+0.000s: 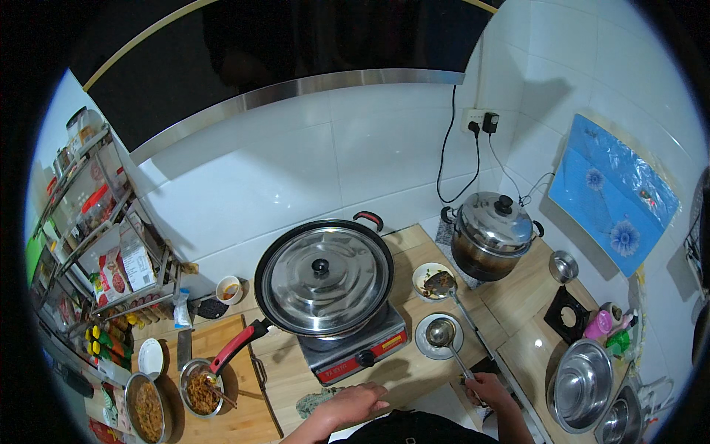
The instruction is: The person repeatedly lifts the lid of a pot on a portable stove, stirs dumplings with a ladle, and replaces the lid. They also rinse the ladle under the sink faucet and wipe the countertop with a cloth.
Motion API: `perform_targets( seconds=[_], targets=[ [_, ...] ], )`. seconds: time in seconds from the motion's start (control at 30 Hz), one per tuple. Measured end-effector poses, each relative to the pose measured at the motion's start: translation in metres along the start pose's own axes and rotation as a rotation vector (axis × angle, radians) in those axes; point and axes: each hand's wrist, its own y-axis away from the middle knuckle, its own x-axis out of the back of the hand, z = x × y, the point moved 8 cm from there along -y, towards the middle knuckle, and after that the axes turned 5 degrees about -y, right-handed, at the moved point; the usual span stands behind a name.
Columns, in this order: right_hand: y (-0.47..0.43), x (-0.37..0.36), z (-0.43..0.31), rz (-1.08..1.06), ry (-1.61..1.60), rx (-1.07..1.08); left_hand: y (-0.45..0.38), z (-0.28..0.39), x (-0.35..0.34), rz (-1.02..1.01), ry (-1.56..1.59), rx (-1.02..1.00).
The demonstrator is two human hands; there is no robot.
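Note:
My right hand [483,389] grips the handle of a metal ladle [441,333], whose bowl rests over a white plate [426,351]. Empty and with its fingers apart, my left hand [358,404] hovers above the counter's front edge, beside a grey-green cloth [316,400]. Ahead of it stands a portable gas stove [355,355] bearing a black pan with a red and black handle [239,347], covered by a steel lid [327,288]. Behind the plate, a metal spatula [441,284] lies across a white bowl [426,272] with food remains.
On the left, a cutting board [244,388] carries a steel bowl of shredded food [203,393] with chopsticks; another filled steel bowl [147,408] sits beside it. A lidded steamer pot [491,236] stands at the back right. A steel basin [582,386] is near the sink.

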Motion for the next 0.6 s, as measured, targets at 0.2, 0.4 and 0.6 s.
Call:
perform_targets(
  seconds=[0.2, 0.4, 0.6],
  targets=[
    [0.003, -0.002, -0.008, -0.032, 0.000, 0.009, -0.001, 0.001, 0.001, -0.030, 0.022, 0.022],
    [-0.002, -0.003, -0.005, -0.046, 0.051, 0.026, -0.003, -0.002, -0.001, -0.027, 0.009, 0.016],
    [0.001, -0.005, -0.012, -0.032, 0.060, 0.015, -0.002, 0.000, 0.001, -0.048, 0.014, 0.029]
  ],
)
